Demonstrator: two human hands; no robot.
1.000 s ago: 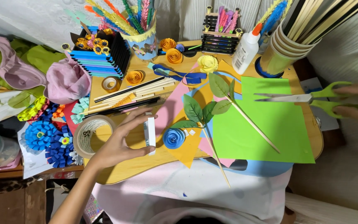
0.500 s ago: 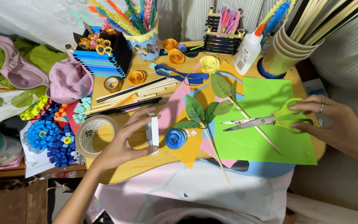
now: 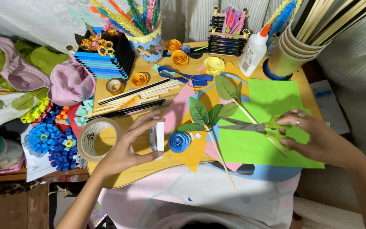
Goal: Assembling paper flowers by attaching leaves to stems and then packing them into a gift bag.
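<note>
At lower centre, the left hand [image 3: 126, 150] has its fingers clamped on a small white tape roll [image 3: 156, 136]. At right, the right hand [image 3: 318, 140] grips green scissors [image 3: 261, 126] over green paper [image 3: 272, 127]. A white glue bottle [image 3: 253, 53] stands at upper right of the surface [image 3: 149, 169].

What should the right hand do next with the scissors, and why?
Probably bring the scissors left toward the white strip. The right hand grips the green handles with the blades slightly parted and pointing left, above the green paper, while the left hand pinches the strip upright over the table, apart from the blades.
</note>
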